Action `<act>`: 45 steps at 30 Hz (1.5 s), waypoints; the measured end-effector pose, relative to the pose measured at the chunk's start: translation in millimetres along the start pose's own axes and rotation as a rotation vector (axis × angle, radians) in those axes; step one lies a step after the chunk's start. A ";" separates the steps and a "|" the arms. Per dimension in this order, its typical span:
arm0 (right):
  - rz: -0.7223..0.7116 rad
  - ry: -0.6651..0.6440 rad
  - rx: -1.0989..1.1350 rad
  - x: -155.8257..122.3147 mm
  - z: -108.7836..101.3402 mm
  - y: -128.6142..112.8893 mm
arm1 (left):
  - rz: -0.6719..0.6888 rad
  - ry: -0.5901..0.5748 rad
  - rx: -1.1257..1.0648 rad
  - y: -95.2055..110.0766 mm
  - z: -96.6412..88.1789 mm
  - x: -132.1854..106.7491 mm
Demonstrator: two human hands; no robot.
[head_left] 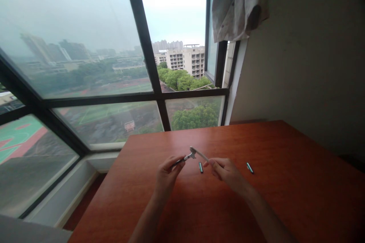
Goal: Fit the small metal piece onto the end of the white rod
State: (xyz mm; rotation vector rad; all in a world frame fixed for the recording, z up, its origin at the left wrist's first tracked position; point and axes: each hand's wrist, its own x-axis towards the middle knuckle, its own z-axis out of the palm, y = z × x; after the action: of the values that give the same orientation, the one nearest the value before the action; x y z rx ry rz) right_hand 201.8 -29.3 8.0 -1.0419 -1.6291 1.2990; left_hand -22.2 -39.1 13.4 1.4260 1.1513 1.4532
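My left hand (167,174) is pinched shut on the dark handle of a razor (186,157), whose silvery head points right. My right hand (225,170) is pinched on a thin pale strip (199,153) that meets the razor's head above the red-brown table (285,197). A small teal and silver cartridge (200,167) lies on the table between my hands. A second one (250,167) lies just right of my right hand.
A large window with dark frames (148,56) stands beyond the table's far edge, showing buildings and sports fields. A pale cloth (236,3) hangs at the window's upper right. A plain wall (308,53) runs along the table's right side.
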 end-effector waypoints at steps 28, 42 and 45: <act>0.177 -0.120 0.239 -1.2 12.7 -6.2 | 0.064 0.212 0.030 3.2 -0.1 -0.3; 0.157 -0.082 0.227 1.8 12.9 1.5 | 0.036 0.186 0.066 -3.3 -3.0 0.6; 0.132 -0.068 0.204 2.7 13.4 4.0 | -0.007 0.192 0.049 -3.3 -2.7 0.2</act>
State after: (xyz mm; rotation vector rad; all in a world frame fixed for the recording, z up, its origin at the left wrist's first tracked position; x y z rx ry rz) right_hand 188.9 -30.7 2.1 -1.0026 -1.4610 1.5684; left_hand -25.2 -38.1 10.4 1.3354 1.3171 1.5938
